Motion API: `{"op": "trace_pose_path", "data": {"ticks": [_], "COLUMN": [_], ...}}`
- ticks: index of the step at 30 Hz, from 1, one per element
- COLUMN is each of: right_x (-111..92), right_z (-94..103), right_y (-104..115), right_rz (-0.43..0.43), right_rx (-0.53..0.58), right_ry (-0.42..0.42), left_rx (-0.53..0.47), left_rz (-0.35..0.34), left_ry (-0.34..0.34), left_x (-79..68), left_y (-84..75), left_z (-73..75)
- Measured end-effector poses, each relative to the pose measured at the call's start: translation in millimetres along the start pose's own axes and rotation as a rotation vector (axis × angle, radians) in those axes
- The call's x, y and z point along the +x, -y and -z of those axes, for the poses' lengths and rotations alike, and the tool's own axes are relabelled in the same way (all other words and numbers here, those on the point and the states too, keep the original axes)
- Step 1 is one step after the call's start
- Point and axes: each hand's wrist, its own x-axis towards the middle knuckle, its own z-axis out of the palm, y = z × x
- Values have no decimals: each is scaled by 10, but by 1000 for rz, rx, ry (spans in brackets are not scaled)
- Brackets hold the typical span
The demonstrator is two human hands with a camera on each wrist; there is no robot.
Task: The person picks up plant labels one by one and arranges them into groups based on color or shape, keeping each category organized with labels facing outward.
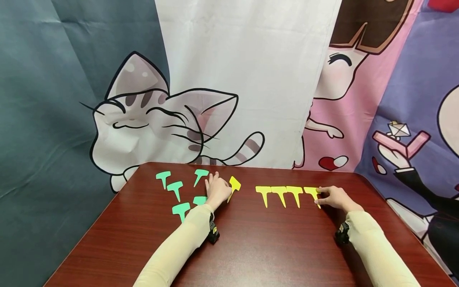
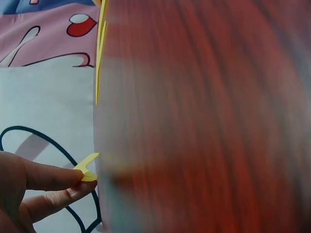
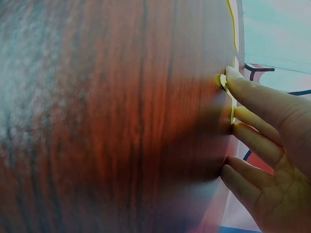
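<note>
My left hand (image 1: 218,190) pinches a yellow T-shaped plant label (image 1: 234,183) between thumb and finger, its wide head tilted up and away. In the left wrist view the held label (image 2: 88,175) shows at the fingertips, close beside the table surface. To the right, three yellow plant labels (image 1: 281,189) lie in a row, heads at the back and stems toward me. At the row's right end my right hand (image 1: 336,197) holds another yellow label (image 1: 311,191) by its edges, with thumb and fingers (image 3: 255,121) around it, low at the table.
Several green T-shaped plant labels (image 1: 181,207) lie scattered around the left hand, one partly hidden by the left wrist. The brown wooden table (image 1: 272,247) ends at the back before a printed cloth (image 1: 251,71) with cartoon figures.
</note>
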Motion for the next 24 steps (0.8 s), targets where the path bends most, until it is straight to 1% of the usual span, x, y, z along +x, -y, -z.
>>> {"op": "trace_pose_path", "data": {"ticks": [9,16,21,24], "right_x": [11,13,10,10], "right_z": [2,-1,-5,-17], "right_y": [-10,-12,-16,-22], "right_rz": [9,5,3,7], "right_rx": [-14,-6,-5,-15], "right_ry": [-7,-2,-6,-7], "left_rx": [27,81,107,104], "left_rz": [-16,-6,6,15], "left_ry": [38,85,101,104], "left_x": [-31,-43,-45,-44], "left_y": [-117,-190,-227,-242], "left_z": [-51,-85,-111,-131]}}
